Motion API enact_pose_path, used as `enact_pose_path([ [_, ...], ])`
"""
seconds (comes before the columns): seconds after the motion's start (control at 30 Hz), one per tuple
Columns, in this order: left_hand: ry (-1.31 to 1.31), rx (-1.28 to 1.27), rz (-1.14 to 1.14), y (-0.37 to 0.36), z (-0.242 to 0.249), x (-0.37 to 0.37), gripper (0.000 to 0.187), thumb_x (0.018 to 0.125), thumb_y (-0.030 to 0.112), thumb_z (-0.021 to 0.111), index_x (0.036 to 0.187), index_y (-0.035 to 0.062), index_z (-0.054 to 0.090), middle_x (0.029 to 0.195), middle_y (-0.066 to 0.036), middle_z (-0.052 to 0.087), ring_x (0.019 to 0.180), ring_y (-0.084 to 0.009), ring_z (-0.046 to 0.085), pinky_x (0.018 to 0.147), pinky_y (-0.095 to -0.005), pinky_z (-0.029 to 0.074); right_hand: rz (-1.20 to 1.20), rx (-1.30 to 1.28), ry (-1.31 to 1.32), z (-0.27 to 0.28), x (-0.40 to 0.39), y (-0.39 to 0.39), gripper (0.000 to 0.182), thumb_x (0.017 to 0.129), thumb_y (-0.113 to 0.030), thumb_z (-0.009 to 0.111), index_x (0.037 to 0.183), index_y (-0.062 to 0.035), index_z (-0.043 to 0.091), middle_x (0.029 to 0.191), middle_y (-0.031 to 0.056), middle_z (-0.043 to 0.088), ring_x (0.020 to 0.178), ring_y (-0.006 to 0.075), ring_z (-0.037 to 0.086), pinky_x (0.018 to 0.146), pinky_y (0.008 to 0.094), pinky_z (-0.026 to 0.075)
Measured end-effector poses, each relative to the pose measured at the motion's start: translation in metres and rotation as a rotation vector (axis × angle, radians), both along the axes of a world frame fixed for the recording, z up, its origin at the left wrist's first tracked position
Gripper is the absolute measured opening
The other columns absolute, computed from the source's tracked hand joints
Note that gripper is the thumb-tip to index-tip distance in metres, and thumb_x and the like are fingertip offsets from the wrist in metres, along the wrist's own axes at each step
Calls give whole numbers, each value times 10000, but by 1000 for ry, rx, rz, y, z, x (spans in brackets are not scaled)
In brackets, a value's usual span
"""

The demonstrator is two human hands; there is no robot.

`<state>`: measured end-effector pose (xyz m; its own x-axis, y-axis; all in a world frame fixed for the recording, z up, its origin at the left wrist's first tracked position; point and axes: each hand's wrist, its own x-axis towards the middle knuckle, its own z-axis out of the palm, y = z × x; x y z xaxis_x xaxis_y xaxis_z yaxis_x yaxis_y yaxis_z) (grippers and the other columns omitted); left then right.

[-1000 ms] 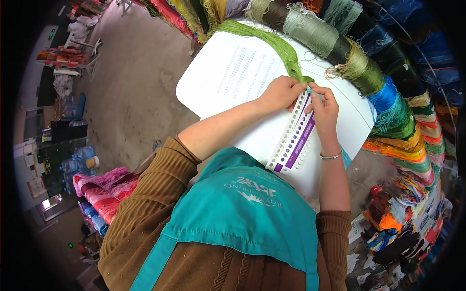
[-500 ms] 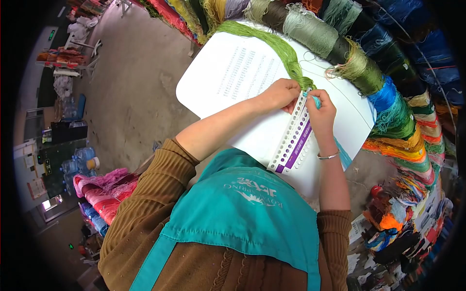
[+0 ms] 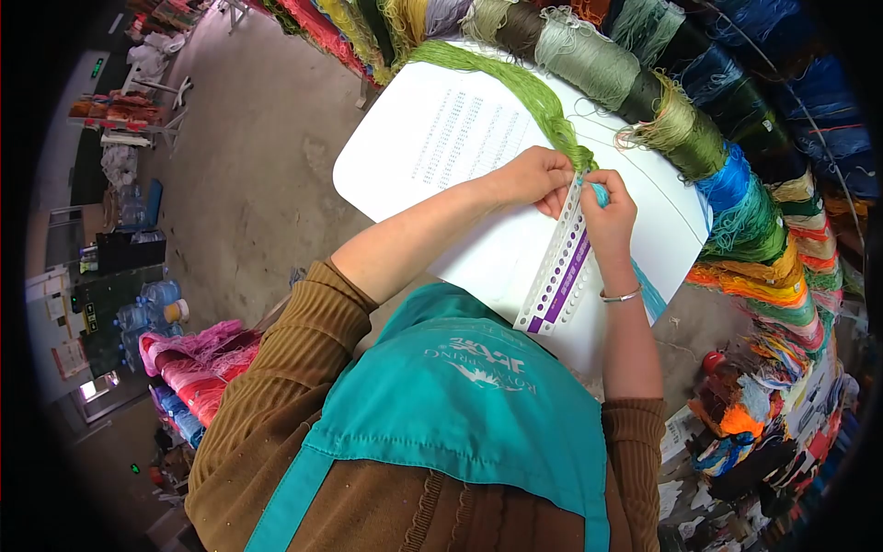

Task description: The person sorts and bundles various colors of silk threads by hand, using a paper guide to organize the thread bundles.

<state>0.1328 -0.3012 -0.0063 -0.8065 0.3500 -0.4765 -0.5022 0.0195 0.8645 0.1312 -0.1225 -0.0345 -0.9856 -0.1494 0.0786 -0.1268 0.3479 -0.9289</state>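
A white and purple thread card (image 3: 565,282) with rows of punched holes lies slanted on a white board (image 3: 386,152). At its upper end, my left hand (image 3: 538,178) has its fingers closed on the card's left edge. Close by on the right, my right hand (image 3: 612,210) pinches a strand of turquoise thread (image 3: 602,195) at the card's top holes. More turquoise thread (image 3: 651,293) hangs below my right wrist. A thick hank of green thread (image 3: 549,103) runs across the board's top, its looped end by my fingertips. My fingers partly hide the card's top.
Printed columns of figures (image 3: 460,138) show on the board. Large bundles of coloured thread (image 3: 589,60) line the back and right side. Pink and red yarn (image 3: 207,363) hangs at the lower left. Water bottles (image 3: 158,299) stand farther left on the concrete floor (image 3: 248,138).
The card's lower end has shifted slightly to the right. Both hands stay at its top, with only small finger movements.
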Motion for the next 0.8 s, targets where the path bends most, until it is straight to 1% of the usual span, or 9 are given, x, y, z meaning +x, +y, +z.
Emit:
enact_pose_path([
  [0.3, -2, -16, -36, 1, 5, -3, 229, 1011, 201, 483, 904, 34, 598, 731, -34, 638, 635, -98, 649, 568, -214, 530, 20, -134, -48, -1, -3, 1, 77, 814, -44, 648, 888, -28, 632, 751, -2, 623, 668, 49, 529, 608, 217, 446],
  [0.53, 3, -21, -74, 1, 8, -8, 187, 1007, 157, 471, 907, 36, 573, 747, -57, 656, 640, -111, 661, 560, -214, 525, 36, -185, -144, -1, -8, 4, 68, 807, -42, 644, 870, -26, 622, 735, -9, 605, 651, 44, 515, 596, 211, 443],
  [0.73, 5, -105, -104, 2, 12, -11, 182, 992, 136, 478, 890, 12, 563, 738, -76, 660, 616, -122, 667, 537, -212, 517, 42, -174, -170, 1, -9, 3, 71, 809, -47, 649, 865, -18, 616, 722, -6, 606, 635, 42, 525, 576, 207, 441],
  [0.8, 28, -116, -79, 4, 9, -9, 172, 969, 117, 488, 866, -3, 557, 711, -87, 658, 599, -137, 668, 531, -227, 519, 47, -172, -164, -1, -8, 2, 83, 811, -51, 657, 875, -18, 616, 726, -3, 615, 636, 44, 532, 580, 208, 443],
])
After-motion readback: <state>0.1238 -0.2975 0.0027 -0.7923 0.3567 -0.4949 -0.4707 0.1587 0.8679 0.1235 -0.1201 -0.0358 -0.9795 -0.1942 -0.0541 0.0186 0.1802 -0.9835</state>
